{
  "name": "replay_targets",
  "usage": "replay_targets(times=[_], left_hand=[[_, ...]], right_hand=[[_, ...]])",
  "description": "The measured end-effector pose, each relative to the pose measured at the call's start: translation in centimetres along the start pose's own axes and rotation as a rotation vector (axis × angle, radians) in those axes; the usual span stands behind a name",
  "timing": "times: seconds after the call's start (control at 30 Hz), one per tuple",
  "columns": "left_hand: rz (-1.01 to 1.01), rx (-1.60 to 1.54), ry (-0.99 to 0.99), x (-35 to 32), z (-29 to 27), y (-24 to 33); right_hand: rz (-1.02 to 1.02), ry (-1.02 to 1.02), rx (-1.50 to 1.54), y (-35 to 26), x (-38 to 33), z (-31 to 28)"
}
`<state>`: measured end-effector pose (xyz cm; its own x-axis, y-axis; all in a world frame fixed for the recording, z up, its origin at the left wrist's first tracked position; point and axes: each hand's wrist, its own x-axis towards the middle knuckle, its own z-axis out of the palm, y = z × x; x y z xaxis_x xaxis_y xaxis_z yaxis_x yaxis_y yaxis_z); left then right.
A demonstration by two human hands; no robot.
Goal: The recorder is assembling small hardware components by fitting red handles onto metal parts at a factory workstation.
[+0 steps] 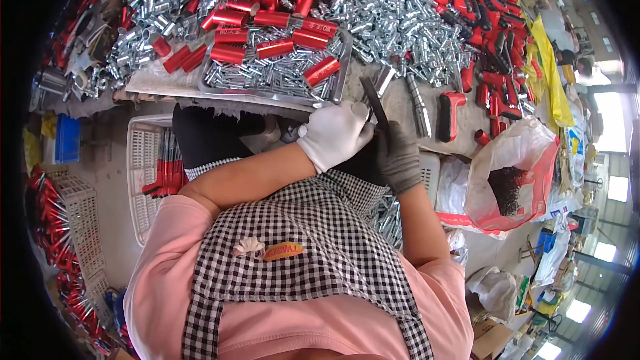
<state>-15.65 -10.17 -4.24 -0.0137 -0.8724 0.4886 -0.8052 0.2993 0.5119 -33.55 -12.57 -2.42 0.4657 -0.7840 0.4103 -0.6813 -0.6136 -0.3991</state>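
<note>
While the desk [167,83] lies heaped with silver metal fittings [393,20] and red tubes [273,47] in a workshop, metal tray [341,67] holding both, white crate [143,160] with red-handled parts, white-gloved left hand [333,135] and grey-gloved right hand [399,157], fingers closed around a dark rod [375,103] at the desk edge.

Assembly workshop: heaped metal sleeves [400,20].

Even, bright daylight fills the scene, coming from the blown-out windows [603,120] at the far right, which glare to plain white. The heaped silver metal parts [393,20] on the worktop [167,83] glint with small highlights, while the space under its edge lies in soft shadow. Fisheye bending curves straight edges toward the rim, the corners fall to black, and detail smears slightly at the left and right margins.
</note>
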Motion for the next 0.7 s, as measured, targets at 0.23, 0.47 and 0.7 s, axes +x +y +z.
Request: replay_targets(times=[0.23,0.47,0.7], left_hand=[[-0.026,0.022,-0.040,0.1,-0.4,0.3],[-0.048,0.029,-0.143,0.4,-0.5,0.7],[-0.160,0.178,-0.354,3.4,-0.2,2.7]], right_hand=[[0.165,0.044,0.191,0.1,-0.9,0.6],[0.383,0.187,0.395,0.8,-0.7,0.6],[0.410,0.013,0.103,3.2,-1.1,0.3]])
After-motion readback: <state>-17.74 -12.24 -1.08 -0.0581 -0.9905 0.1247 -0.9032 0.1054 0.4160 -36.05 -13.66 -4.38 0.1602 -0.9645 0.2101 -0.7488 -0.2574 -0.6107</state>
